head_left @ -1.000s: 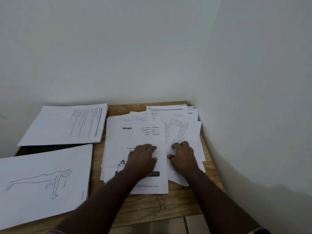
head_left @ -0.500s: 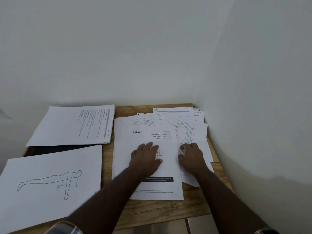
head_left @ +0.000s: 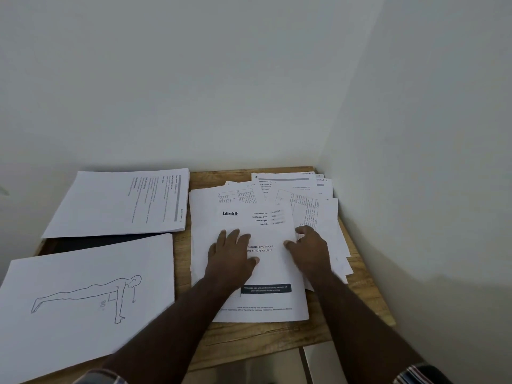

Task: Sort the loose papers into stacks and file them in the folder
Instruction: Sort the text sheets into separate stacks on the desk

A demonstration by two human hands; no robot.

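Your left hand [head_left: 231, 254] lay flat, palm down, with its fingers straight and slightly spread, pressing on the white printed sheet headed "blinkit" [head_left: 257, 273]. That sheet topped the loose pile of white printed papers [head_left: 307, 206] at the right of the light brown wooden surface [head_left: 266, 339], near the corner of the pale walls.

Your right hand [head_left: 310, 252] rested at the right edge of the same sheet. Its fingers were bent and its thumb pointed left onto the sheet. Whether the fingers pinched the sheet's edge or only touched it could not be told from the head view.

The pile beneath was fanned out. Sheets with tables and lines of text showed past the top sheet's far and right edges, lying at differing angles.

Two further groups of paper lay to the left, apart from the pile:
- A white stack with lines of text printed sideways [head_left: 119, 202] sat at the far left of the surface.
- A white sheet with a line drawing of a figure in a push-up position [head_left: 86, 300] sat nearer to you, overhanging the surface's near edge.

A dark flat folder [head_left: 94, 243] lay between these two, mostly covered by both. Only a narrow dark band of it showed.

Both forearms reached in from the bottom of the view. A striped sleeve cuff [head_left: 415, 375] showed on your right arm.
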